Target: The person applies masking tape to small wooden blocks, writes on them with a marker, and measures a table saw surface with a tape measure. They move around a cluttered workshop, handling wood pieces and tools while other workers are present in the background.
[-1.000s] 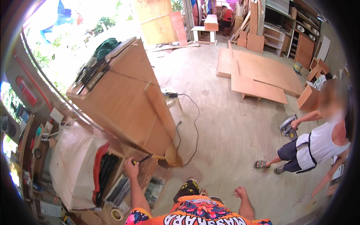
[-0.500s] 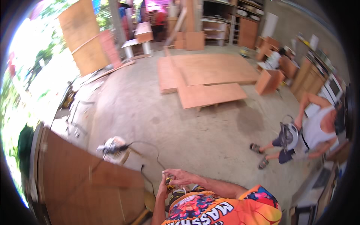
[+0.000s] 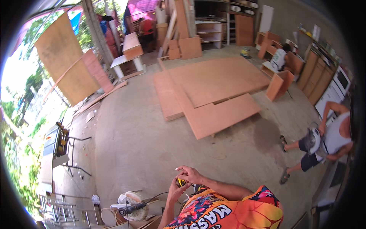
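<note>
Close in front of my body, my left hand (image 3: 175, 192) is closed around a small yellow-and-black tape measure (image 3: 182, 182). From the right, my right hand (image 3: 191, 175) reaches over it, with bent fingers against the top of the tape measure. Something small and white shows by the right fingertips, too small to name. Both hands partly cover the tape measure, and no drawn-out blade can be made out. Left of my forearm, a grey corded power tool (image 3: 131, 208) rests on a white plastic seat (image 3: 129, 197).
Ahead, large plywood sheets (image 3: 217, 82) lie stacked low, with a narrower panel (image 3: 225, 116) nearer me. At right, a person (image 3: 335, 129) in a white top holds a circular saw (image 3: 313, 140). Another person (image 3: 280, 59) crouches by cabinet parts. A folding-leg stand (image 3: 57, 147) is left.
My view has shifted, and the brown panel at lower left has left it. The plywood appears closer. Both hands stay together at the tape measure. The person at right has changed stance.
</note>
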A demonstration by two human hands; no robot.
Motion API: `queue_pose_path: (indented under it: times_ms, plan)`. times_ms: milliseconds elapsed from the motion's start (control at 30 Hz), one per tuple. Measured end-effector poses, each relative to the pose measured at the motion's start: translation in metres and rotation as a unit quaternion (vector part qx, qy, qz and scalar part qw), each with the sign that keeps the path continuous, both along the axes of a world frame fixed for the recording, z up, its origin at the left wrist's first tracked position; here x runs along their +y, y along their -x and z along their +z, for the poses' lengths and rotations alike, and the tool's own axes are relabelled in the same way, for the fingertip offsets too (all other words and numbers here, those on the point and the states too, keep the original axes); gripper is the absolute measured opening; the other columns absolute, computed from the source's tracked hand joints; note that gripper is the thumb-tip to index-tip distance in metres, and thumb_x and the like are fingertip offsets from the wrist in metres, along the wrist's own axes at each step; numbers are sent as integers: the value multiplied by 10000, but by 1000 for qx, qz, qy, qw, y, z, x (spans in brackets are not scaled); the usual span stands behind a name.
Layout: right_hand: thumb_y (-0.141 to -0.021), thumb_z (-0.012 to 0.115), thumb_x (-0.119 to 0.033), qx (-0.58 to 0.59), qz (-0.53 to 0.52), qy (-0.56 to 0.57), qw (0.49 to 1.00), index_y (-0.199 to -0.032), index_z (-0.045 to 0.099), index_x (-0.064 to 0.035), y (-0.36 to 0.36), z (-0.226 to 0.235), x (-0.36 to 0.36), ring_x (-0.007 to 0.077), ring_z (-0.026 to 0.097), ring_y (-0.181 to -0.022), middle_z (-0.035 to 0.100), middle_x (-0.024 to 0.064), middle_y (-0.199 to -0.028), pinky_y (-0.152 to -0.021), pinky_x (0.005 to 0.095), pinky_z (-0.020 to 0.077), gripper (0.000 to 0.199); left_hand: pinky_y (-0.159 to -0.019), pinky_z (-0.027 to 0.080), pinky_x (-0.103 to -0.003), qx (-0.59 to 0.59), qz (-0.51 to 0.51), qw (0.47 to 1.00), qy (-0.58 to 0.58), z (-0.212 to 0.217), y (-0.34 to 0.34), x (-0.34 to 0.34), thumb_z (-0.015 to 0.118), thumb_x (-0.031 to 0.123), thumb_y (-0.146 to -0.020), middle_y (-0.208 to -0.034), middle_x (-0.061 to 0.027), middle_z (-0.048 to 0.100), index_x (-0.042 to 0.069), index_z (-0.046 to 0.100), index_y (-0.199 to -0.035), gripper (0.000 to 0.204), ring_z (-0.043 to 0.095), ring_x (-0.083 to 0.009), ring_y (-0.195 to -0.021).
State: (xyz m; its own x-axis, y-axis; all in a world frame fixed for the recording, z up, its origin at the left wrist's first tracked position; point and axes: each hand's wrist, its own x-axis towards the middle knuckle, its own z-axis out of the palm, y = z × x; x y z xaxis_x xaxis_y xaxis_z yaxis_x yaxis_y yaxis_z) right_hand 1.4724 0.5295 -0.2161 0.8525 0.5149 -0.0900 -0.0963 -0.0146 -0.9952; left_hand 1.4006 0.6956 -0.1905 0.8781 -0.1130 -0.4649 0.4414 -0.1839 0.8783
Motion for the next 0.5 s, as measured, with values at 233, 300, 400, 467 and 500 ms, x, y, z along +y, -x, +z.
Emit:
queue_pose_path:
  times_ms: [233, 300, 400, 467, 500]
  plan:
    - [-943, 728, -119, -5, 234, 79, 969, -1372, 540, -30, -192, 28, 166, 95, 666, -844, 720, 62, -1010, -729, 276, 559, 478, -791, 534, -399, -18, 171, 955, -240, 37, -122, 133, 876, 536, -721, -960, -159, 679, -19, 665, -1114, 712, 668, -280, -888]
    - [-932, 742, -123, 24, 269, 72, 960, -1377, 541, -49, -237, 24, 221, 96, 665, -842, 710, 46, -989, -743, 282, 557, 495, -878, 516, -420, -79, 237, 929, -272, 16, -156, 172, 899, 493, -696, -1044, -163, 608, -19, 667, -1070, 675, 631, -306, -985]
    - [-916, 764, -130, -8, 329, 97, 939, -1386, 539, -72, -295, 25, 309, 97, 662, -828, 696, 30, -965, -751, 284, 551, 524, -870, 523, -411, -178, 329, 882, -288, 1, -201, 234, 924, 441, -675, -1104, -158, 606, -13, 663, -1079, 661, 637, -307, -1013]
    - [-904, 783, -143, -40, 359, 101, 927, -1394, 536, -80, -344, 17, 370, 89, 643, -817, 667, 19, -948, -737, 273, 537, 552, -877, 533, -418, -118, 338, 900, -247, -1, -244, 289, 927, 391, -664, -1079, -160, 639, -13, 648, -1094, 653, 656, -321, -1017]
    - [-900, 790, -147, -46, 367, 98, 924, -1396, 535, -83, -366, 16, 397, 85, 633, -810, 657, 15, -941, -730, 269, 531, 561, -875, 533, -422, -102, 336, 903, -248, 0, -264, 316, 919, 387, -671, -1070, -164, 641, -13, 642, -1096, 647, 656, -332, -1017]
